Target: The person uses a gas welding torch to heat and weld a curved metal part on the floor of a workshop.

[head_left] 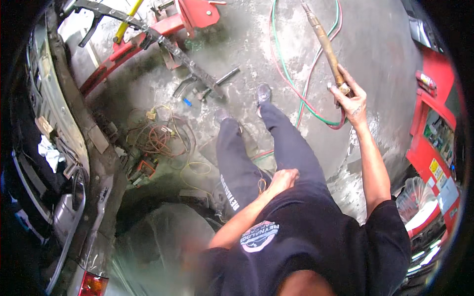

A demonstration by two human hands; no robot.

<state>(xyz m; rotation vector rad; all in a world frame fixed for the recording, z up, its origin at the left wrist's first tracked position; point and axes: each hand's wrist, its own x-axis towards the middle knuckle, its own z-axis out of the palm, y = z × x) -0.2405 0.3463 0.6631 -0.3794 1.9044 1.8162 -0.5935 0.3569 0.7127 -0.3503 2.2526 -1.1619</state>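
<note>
My right hand [354, 100] is raised to the right, its fingers wrapped round the valve end of a long brass cutting torch [324, 43]. The torch tilts up and away, and its tip runs close to the top edge. Red and green hoses [316, 117] hang from below that hand and loop across the floor. In front of my waist, my left hand [285, 182] is closed in a fist against my dark clothes. A thin tan loop [261, 185] shows beside its wrist; whatever the fingers may hold is hidden.
A stripped car body [89, 128] with a tail light [92, 284] stands along the left. A red steel stand [113, 64] and a black metal bar [182, 56] lie ahead. Tangled cords [160, 140] cover the floor left of my feet. Red equipment [429, 133] stands at right.
</note>
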